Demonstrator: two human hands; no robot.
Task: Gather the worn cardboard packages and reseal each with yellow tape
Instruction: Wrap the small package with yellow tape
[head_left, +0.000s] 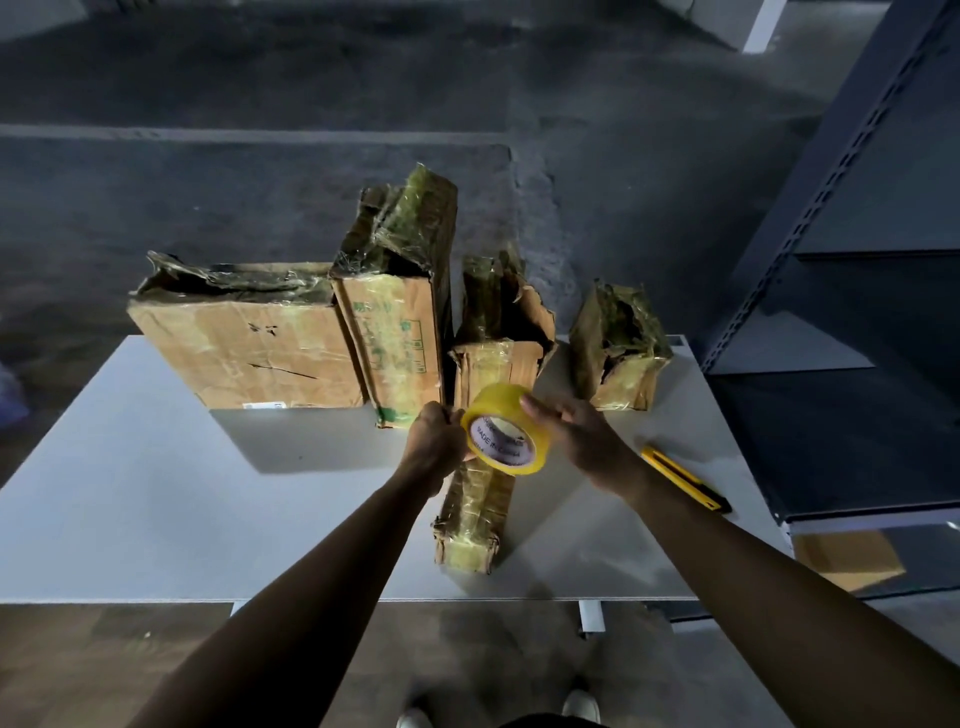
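Here the roll of yellow tape (501, 428) is held up above the white table (130, 493), over a long narrow cardboard package (470, 519) lying flat. The left hand (436, 441) curls closed around the roll's left rim, and the right hand (576, 436) grips its right side, fingers laid over the top. Behind stand four worn packages: a wide box (249, 343), a tall box (400, 312), a torn one (501, 332), and a small one (618, 348). A yellow utility knife (685, 480) lies to the right, near grey shelving (857, 260).

white table (156, 519), yellow utility knife (685, 480), metal shelving (831, 218)
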